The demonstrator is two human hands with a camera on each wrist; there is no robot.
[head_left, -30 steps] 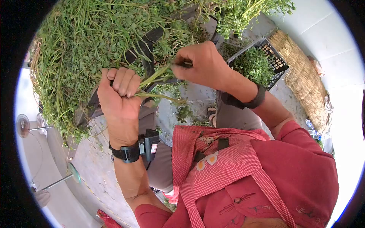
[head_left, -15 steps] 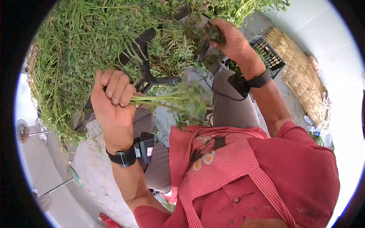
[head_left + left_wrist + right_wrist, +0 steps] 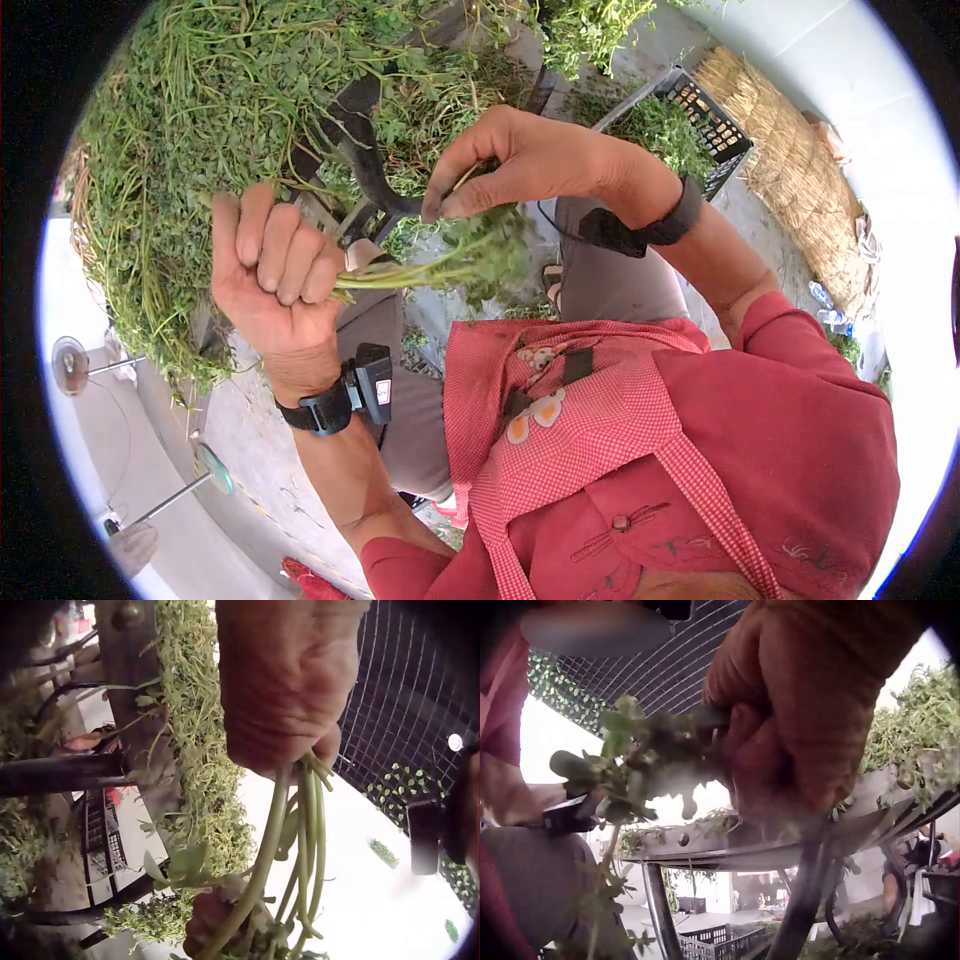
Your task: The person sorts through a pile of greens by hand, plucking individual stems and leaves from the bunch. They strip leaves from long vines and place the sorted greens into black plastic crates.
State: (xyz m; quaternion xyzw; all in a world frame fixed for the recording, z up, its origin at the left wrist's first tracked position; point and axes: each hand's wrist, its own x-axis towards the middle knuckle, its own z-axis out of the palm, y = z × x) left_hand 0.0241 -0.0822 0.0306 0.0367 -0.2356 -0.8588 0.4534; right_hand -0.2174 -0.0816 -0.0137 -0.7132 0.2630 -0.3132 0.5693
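In the head view my left hand (image 3: 275,265) grips a small bunch of green leafy stems (image 3: 440,268), its fingers curled round the stem ends. Leafy tops point right, over the lap. My right hand (image 3: 530,165) bends over the bunch, thumb and fingers pinching at its greenery. In the left wrist view several pale stems (image 3: 313,840) run down from the fist, leaves at their lower end. The right wrist view has leafy sprigs (image 3: 619,761) right beside the curled fingers, which are blurred. A large heap of the same greens (image 3: 220,140) lies just beyond the left hand.
The heap rests on a table with a dark curved frame (image 3: 375,180). A black crate (image 3: 715,125) holding greens stands at the right, beside a rolled straw mat (image 3: 790,185). Loose bits lie on the floor. Round discs on rods (image 3: 205,468) stand at lower left.
My right hand drew away from the bunch to the upper right with a clump of leaves, then came back over the bunch. The left hand has shifted slightly left, still holding the stems.
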